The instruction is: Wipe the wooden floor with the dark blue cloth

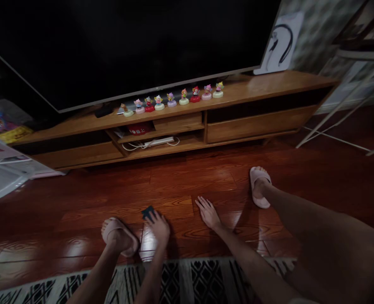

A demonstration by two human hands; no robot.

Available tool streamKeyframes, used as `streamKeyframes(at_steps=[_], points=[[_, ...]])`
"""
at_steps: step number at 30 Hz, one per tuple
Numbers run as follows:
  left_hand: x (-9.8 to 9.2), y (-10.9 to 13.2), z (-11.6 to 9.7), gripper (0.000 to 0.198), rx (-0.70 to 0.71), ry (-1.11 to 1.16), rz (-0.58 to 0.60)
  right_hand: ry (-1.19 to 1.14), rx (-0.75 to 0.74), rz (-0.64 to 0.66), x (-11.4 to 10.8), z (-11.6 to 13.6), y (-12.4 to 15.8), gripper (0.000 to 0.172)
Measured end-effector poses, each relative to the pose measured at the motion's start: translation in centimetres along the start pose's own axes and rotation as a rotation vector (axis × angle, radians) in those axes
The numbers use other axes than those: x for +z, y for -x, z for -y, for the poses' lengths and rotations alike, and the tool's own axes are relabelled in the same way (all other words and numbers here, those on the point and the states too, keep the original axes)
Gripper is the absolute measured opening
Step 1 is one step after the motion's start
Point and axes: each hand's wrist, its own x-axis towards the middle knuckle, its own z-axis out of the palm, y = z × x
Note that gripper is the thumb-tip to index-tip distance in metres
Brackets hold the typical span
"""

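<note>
My left hand (159, 227) is low over the wooden floor (171, 181), its fingers closed on a small dark cloth (148, 212) that pokes out past the fingertips. The underside of that hand is hidden, so I cannot see how the thumb sits. To its right, my right hand (208, 213) lies palm down on the boards with its fingers spread and holds nothing. Both hands are between my two feet, which wear pale pink slippers (259, 198).
A long wooden TV cabinet (256, 124) stands ahead, bearing a large black television (142, 46) and a row of several small figurines (171, 100). A white power strip (159, 142) lies on its lower shelf. Beneath my arms is a patterned rug (187, 280). White metal legs (324, 112) stand at right.
</note>
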Motion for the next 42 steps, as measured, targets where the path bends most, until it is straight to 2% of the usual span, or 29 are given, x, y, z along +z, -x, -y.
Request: streamKeyframes(at_steps=[1,2,5,6,7,8,9,10,11,14,16,18,20,22,23,25,28,30,31,33,35,39,42], points=[[0.9,1.5,-2.6,0.073,0.183,0.094,0.026,-0.001,0.001,0.005,-0.1,0.0,0.0,0.07],[2.0,2.9,-5.7,0.07,0.295,0.135,0.054,-0.001,0.004,0.009,-0.2,0.1,0.0,0.069],[5.5,6.0,-15.1,0.062,0.473,0.207,0.096,0.012,0.005,0.014,-0.4,0.2,0.0,0.066],[6.2,6.3,-17.2,0.06,0.501,0.228,0.096,0.017,0.002,0.012,-0.4,0.2,0.0,0.067],[6.6,6.0,-18.6,0.059,0.518,0.241,0.094,0.02,-0.002,0.009,-0.4,0.2,0.0,0.067],[6.7,5.2,-19.0,0.057,0.514,0.244,0.088,0.022,-0.005,0.007,-0.5,0.2,0.0,0.069],[6.5,4.0,-18.4,0.055,0.49,0.239,0.081,0.023,-0.007,0.005,-0.5,0.2,0.0,0.07],[6.1,2.5,-16.9,0.052,0.444,0.226,0.071,0.024,-0.008,0.004,-0.5,0.2,0.0,0.072],[5.4,0.8,-14.8,0.052,0.377,0.214,0.056,0.023,-0.008,0.005,-0.6,0.2,0.0,0.073],[3.1,-3.5,-6.8,0.059,0.122,0.164,0.002,0.018,0.005,0.016,-0.7,0.3,0.0,0.073],[1.8,-4.8,-2.1,0.062,-0.002,0.131,-0.029,0.007,0.017,0.027,-0.7,0.3,-0.1,0.071],[1.2,-4.6,0.5,0.062,-0.053,0.107,-0.046,-0.005,0.02,0.033,-0.7,0.3,-0.1,0.07],[1.5,-3.2,0.5,0.063,-0.045,0.096,-0.046,-0.012,0.016,0.036,-0.7,0.3,-0.1,0.07],[2.5,-0.8,-2.0,0.068,0.03,0.107,-0.031,-0.012,0.01,0.042,-0.7,0.3,-0.1,0.071],[3.1,0.5,-4.0,0.069,0.088,0.12,-0.019,-0.012,0.008,0.047,-0.7,0.3,-0.1,0.072],[4.6,3.5,-8.8,0.067,0.297,0.183,0.003,-0.012,0.009,0.055,-0.8,0.3,-0.1,0.071],[6.5,7.1,-15.9,0.06,0.454,0.228,0.035,-0.01,0.005,0.047,-0.9,0.4,-0.1,0.068],[7.4,8.2,-18.7,0.059,0.557,0.26,0.052,-0.007,-0.006,0.036,-0.9,0.3,-0.1,0.067],[7.6,8.1,-19.3,0.059,0.608,0.273,0.059,-0.005,-0.012,0.033,-0.8,0.3,0.0,0.068],[7.7,6.7,-19.1,0.059,0.658,0.274,0.062,0.004,-0.016,0.03,-0.7,0.2,0.0,0.069],[7.4,4.0,-16.9,0.055,0.583,0.247,0.044,0.014,-0.013,0.029,-0.6,0.1,0.0,0.07],[5.9,-1.8,-9.2,0.056,0.26,0.191,-0.035,0.017,0.006,0.045,-0.8,0.3,0.0,0.069],[4.2,-3.8,-2.4,0.059,0.066,0.143,-0.103,0.01,0.02,0.054,-0.9,0.4,-0.1,0.068]])
